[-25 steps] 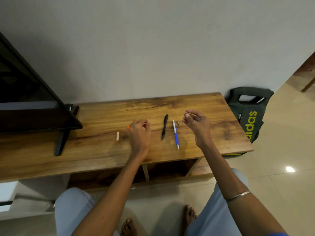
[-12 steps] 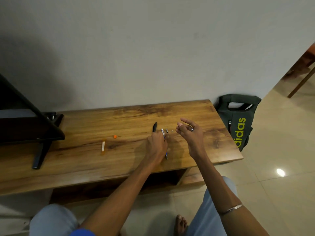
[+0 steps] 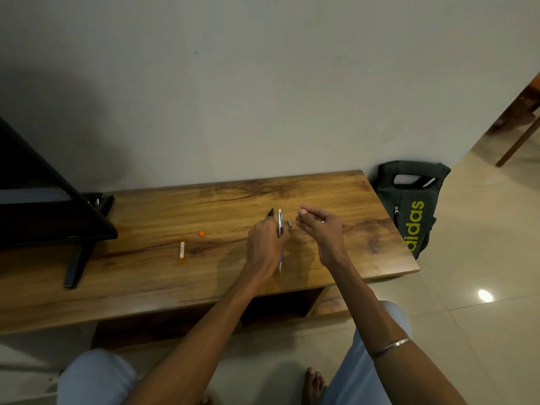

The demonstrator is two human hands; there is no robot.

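**Left hand [image 3: 266, 244] grips blue pen [image 3: 280, 222] mid-surface**

TV [image 3: 43, 206] stands at far left of the wooden surface [image 3: 336, 258]. Next come a small orange-white tube [image 3: 182, 249] & an orange cap [image 3: 201, 233], lying well apart from the hands. Left hand's grip is clamped on the blue pen, tip toward the near edge. Black pen [image 3: 270, 213] pokes out just behind that hand. Small dark bit [image 3: 290, 223] lies btwn the hands. Right hand [image 3: 321, 229] hovers w/ fingers curled; can't tell if its grip holds anything. Bag [image 3: 415, 211] on floor, far right.

table [image 3: 336, 197]: grained wood, satin | floor [image 3: 482, 258]: glossy tile | bag [image 3: 409, 200]: matt cloth
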